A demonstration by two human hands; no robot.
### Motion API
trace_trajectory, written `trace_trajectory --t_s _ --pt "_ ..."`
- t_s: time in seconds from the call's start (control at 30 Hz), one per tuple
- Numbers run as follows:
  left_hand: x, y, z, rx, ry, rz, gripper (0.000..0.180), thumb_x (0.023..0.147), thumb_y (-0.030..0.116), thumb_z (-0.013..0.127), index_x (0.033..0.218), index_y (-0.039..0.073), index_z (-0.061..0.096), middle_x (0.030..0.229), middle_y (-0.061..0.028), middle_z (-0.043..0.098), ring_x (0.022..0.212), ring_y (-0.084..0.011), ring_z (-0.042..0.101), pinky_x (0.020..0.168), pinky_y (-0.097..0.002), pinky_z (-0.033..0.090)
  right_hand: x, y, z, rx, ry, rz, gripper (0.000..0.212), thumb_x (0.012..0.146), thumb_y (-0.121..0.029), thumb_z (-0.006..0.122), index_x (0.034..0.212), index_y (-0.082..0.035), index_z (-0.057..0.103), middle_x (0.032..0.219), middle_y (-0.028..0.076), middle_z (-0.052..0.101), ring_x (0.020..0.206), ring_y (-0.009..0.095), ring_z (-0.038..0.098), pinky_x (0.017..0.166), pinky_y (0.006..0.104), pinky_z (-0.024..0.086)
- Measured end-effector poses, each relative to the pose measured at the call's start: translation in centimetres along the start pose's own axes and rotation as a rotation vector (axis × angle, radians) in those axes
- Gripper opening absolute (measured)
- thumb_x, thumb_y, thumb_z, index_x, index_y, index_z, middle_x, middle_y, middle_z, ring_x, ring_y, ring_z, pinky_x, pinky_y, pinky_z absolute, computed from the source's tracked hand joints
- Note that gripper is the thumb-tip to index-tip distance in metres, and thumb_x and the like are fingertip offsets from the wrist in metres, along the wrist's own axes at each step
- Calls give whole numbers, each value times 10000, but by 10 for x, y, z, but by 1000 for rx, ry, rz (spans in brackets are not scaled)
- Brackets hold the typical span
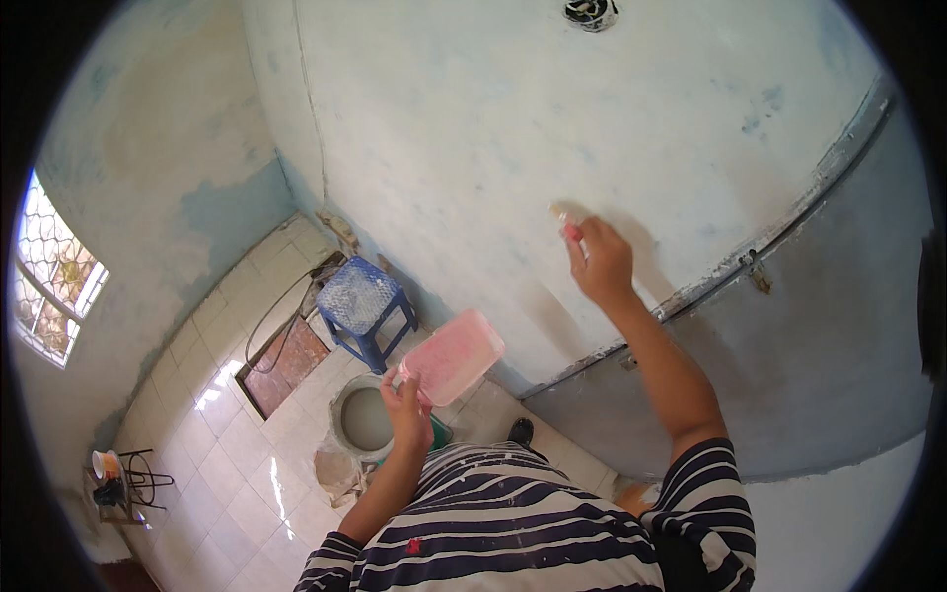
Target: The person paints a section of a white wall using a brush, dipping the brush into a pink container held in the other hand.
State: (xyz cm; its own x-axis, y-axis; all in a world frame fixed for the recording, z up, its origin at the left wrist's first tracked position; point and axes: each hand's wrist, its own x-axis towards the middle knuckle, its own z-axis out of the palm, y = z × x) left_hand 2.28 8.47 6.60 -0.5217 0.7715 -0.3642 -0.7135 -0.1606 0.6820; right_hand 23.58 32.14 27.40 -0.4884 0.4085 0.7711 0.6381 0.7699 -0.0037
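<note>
My right hand is raised at the pale, patchy wall, its fingers closed round the red handle of what looks like a small paintbrush. The brush's light tip is at the wall surface or very close; I cannot tell whether it touches. Lower and to the left, my left hand grips a shallow, see-through pink plastic container by its near end. What the container holds is hard to make out. Below it on the floor stands a round bucket of greyish liquid.
A blue plastic stool with a whitened seat stands by the wall. A grey door with a bolt is at the right. An open round wall box shows wires at the top. A crumpled bag lies beside the bucket, and a cable trails left of the stool.
</note>
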Motion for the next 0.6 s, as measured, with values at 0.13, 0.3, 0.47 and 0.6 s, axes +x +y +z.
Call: trace_trajectory --t_s 0.13,0.3,0.47,0.6 --pt "1 -1 5 14 8 2 576 921 207 647 1362 95 294 1233 -105 523 1114 -199 562 898 -370 508 66 29 -57 7 370 104 169 932 -200 629 903 -35 655 733 110 640 588 256 608 553 349 492" --pt "-1 -4 7 28 -12 -21 591 916 216 654 1369 99 292 1229 -100 527 1101 -195 564 895 -361 506 118 26 -137 -64 755 114 241 894 -166 692 1074 -7 674 942 123 691 740 205 663 611 294 534" --pt "-3 -1 14 12 -2 -8 609 907 227 665 1371 100 290 1226 -98 528 1092 -197 568 889 -361 508 88 25 -111 -155 594 -134 190 863 -103 703 1027 -31 639 843 119 629 711 301 621 627 367 510" --pt "-1 -3 15 -16 19 -12 593 899 206 682 1348 114 306 1119 -61 549 885 -121 523 733 -276 458 31 18 -50 -200 290 -185 218 769 -76 700 975 -144 672 933 67 630 743 279 631 589 381 526"
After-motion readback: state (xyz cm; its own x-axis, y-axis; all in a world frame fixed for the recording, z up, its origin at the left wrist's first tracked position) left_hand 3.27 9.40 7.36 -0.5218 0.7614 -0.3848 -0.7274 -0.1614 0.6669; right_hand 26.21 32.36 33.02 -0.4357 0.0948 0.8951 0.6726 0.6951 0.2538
